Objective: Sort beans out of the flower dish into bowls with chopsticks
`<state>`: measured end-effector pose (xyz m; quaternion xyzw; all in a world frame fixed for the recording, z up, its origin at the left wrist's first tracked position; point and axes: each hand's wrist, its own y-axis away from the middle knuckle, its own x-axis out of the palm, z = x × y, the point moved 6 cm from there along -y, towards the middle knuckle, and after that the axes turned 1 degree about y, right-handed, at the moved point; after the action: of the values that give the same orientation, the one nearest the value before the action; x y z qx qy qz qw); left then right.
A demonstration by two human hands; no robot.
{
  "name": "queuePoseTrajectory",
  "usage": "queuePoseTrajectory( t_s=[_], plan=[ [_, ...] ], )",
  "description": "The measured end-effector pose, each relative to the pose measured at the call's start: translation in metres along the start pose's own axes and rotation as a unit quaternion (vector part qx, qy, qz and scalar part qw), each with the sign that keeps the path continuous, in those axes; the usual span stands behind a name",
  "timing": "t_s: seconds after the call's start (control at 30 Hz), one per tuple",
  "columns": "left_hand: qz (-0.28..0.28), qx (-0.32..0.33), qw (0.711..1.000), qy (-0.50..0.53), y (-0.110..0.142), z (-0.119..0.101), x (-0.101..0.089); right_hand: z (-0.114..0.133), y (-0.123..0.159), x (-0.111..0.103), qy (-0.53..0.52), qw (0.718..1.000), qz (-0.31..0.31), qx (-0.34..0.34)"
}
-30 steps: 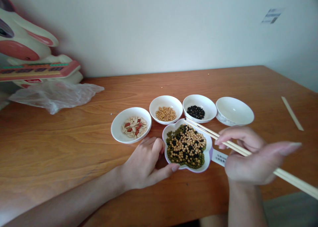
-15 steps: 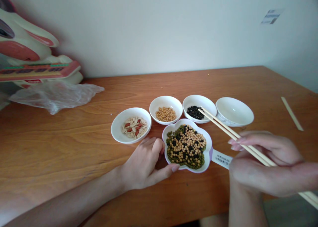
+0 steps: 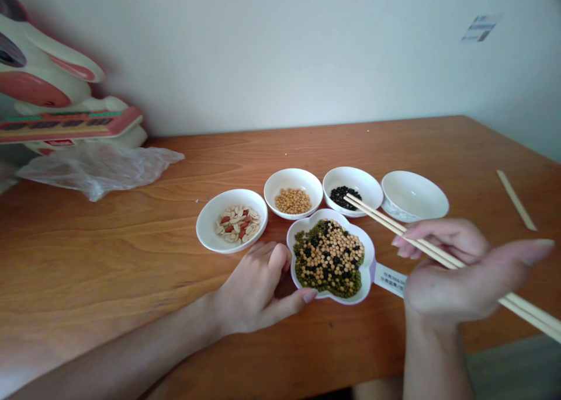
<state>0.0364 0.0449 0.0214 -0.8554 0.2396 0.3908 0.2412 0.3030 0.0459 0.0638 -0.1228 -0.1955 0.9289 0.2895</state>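
A flower-shaped white dish [image 3: 369,254] filled with mixed green, yellow and black beans sits near the table's front edge. My left hand [image 3: 258,289] rests against its left rim, thumb along the front. My right hand [image 3: 456,271] holds a pair of wooden chopsticks [image 3: 390,223]; their tips hover over the near edge of the bowl of black beans [image 3: 352,190]. Left of that bowl stand a bowl of yellow beans [image 3: 293,192] and a bowl of peanuts and pale seeds [image 3: 231,219]. An empty white bowl [image 3: 414,195] is at the right end.
A crumpled clear plastic bag [image 3: 96,166] and a white-and-pink toy figure [image 3: 52,90] sit at the back left by the wall. A single wooden stick [image 3: 516,200] lies at the right. A white paper label [image 3: 391,279] lies beside the flower dish on the wooden table [image 3: 109,260].
The chopstick tips rose from the flower dish's far rim to the black-bean bowl, then drew slightly back toward its near edge. My left hand stayed still.
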Motion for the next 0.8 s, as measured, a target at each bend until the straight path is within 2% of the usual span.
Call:
queuePoseTrajectory(
  t_s=[0.07, 0.23, 0.37, 0.57, 0.8],
  plan=[
    [-0.001, 0.002, 1.000, -0.002, 0.000, 0.000, 0.000, 0.002, 0.000, 0.002, 0.001, 1.000, -0.010, 0.004],
    [-0.002, 0.006, 1.000, -0.001, 0.000, -0.001, 0.000, -0.005, 0.004, 0.024, 0.014, 0.986, 0.164, 0.015],
    [-0.006, 0.007, 1.000, 0.001, 0.000, -0.001, -0.001, -0.006, 0.011, 0.033, -0.001, 0.969, 0.246, 0.013],
    [-0.005, 0.007, 1.000, 0.007, 0.000, -0.001, 0.000, -0.010, 0.016, 0.035, -0.004, 0.961, 0.274, 0.026],
    [-0.007, 0.006, 1.000, 0.009, -0.001, -0.001, 0.000, -0.013, 0.016, 0.037, 0.013, 0.962, 0.271, 0.030]
  ],
)
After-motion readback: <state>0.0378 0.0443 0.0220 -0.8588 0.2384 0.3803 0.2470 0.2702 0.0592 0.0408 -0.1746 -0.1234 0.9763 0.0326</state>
